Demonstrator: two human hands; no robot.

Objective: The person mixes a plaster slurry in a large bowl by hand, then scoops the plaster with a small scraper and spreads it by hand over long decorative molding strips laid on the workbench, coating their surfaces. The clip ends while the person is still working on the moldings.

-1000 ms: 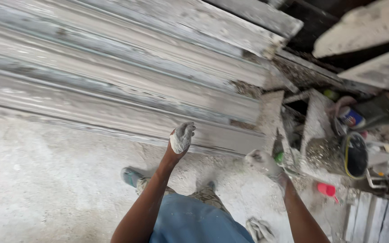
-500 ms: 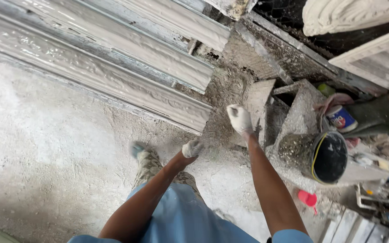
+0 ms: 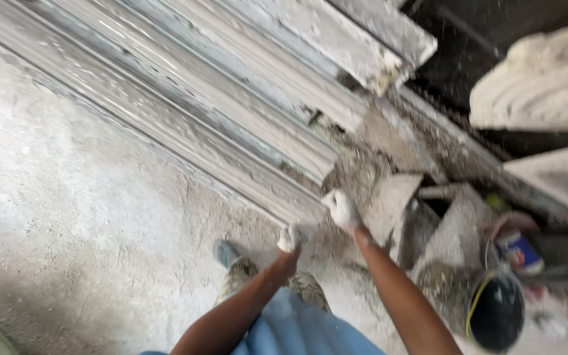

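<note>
Plaster-coated left hand (image 3: 288, 238) and right hand (image 3: 342, 209) both touch the near end of the long grey ribbed plaster moulding (image 3: 185, 125), grips blurred, cannot tell; black bucket (image 3: 496, 318) nearby.

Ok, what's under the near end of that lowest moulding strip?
Dusty concrete floor and loose rubble show by the moulding end. Both plaster-coated hands, left hand and right hand, cover the end, so what it rests on is hidden.

Blue-and-white labelled tub (image 3: 519, 251), right edge

Plaster workshop, cast cornice mouldings (image 3: 231, 125), dusty floor (image 3: 67, 230), bucket (image 3: 494, 319)
</note>
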